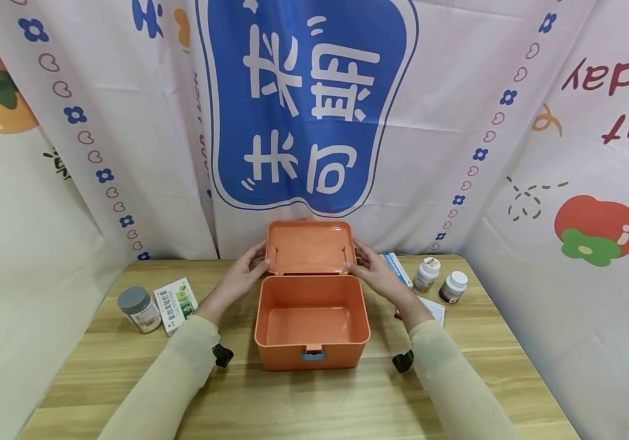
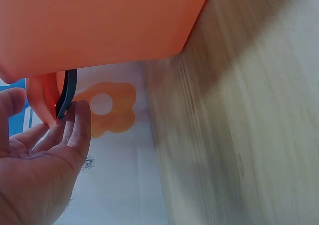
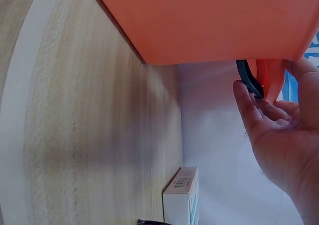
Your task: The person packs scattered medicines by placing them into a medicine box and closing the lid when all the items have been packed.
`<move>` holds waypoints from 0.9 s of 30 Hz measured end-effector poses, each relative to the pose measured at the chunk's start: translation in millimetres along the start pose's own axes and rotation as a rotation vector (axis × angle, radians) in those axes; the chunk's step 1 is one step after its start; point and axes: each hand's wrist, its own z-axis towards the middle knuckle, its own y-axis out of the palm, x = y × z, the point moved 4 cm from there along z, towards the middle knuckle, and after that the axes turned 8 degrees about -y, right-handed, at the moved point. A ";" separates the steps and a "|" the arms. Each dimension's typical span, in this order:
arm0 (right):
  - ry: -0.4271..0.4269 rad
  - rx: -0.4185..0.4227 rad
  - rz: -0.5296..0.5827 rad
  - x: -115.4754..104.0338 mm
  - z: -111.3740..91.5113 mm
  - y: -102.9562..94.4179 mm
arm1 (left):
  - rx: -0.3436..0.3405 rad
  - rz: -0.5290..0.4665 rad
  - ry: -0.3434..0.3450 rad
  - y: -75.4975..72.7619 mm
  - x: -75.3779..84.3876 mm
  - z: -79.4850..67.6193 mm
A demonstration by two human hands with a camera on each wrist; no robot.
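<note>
An orange plastic storage box (image 1: 312, 357) with a blue-grey front latch (image 1: 313, 355) stands on the wooden table, its inside bare. Its hinged lid (image 1: 310, 247) is tilted up and back behind it. At the lid's left edge, my left hand (image 1: 239, 278) holds on, thumb at the front and fingers behind. My right hand (image 1: 377, 275) grips the right edge in the same way. In the left wrist view, the fingers of the left hand (image 2: 47, 155) reach the dark handle (image 2: 67, 93) on the lid. The right hand (image 3: 284, 122) reaches it likewise in the right wrist view.
To the left are a grey-capped jar (image 1: 140, 310) and a green-and-white medicine box (image 1: 175, 305). On the right stand two white-capped bottles (image 1: 426, 275), a blue-and-white box (image 1: 398, 269) and a white box (image 1: 434, 310) partly behind my arm. A printed curtain (image 1: 430, 153) hangs behind.
</note>
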 end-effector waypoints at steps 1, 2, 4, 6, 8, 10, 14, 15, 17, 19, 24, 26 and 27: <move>0.003 -0.004 0.001 0.6 -0.4 0.0 | 0.001 0.009 -0.001 0.0 -0.5 -0.4; 0.003 -0.010 0.002 1.0 -0.9 0.2 | 0.002 0.021 -0.001 0.0 -0.9 -0.7; 0.006 -0.019 -0.002 1.7 -1.8 0.4 | 0.002 0.026 -0.009 0.3 -1.5 -1.1; 0.009 -0.031 0.005 2.3 -2.5 1.2 | 0.001 0.038 -0.017 0.6 -2.4 -1.1; 0.013 -0.042 0.007 3.5 -3.0 1.8 | -0.006 0.044 -0.024 1.2 -2.9 -1.1; 0.024 -0.044 0.002 4.9 -3.3 2.1 | -0.013 0.047 -0.036 1.7 -4.1 -1.0; 0.048 -0.054 -0.007 7.0 -4.6 2.8 | -0.044 0.019 -0.064 2.5 -7.4 -1.8; 0.051 -0.058 -0.010 6.7 -5.0 2.9 | -0.052 0.004 -0.071 2.7 -8.2 -2.1; 0.056 -0.068 -0.012 6.7 -5.8 3.2 | -0.070 -0.029 -0.077 3.2 -9.8 -2.6; 0.054 -0.077 -0.014 6.3 -6.3 3.4 | -0.084 -0.048 -0.073 3.6 -11.0 -2.9; 0.067 -0.089 -0.015 7.0 -7.4 3.6 | -0.085 -0.041 -0.078 4.5 -12.6 -4.9; 0.079 -0.091 -0.006 7.1 -8.4 3.7 | -0.084 -0.037 -0.083 4.9 -12.7 -6.2; 0.085 -0.092 0.005 7.6 -8.7 3.9 | -0.081 -0.035 -0.086 5.2 -12.7 -6.7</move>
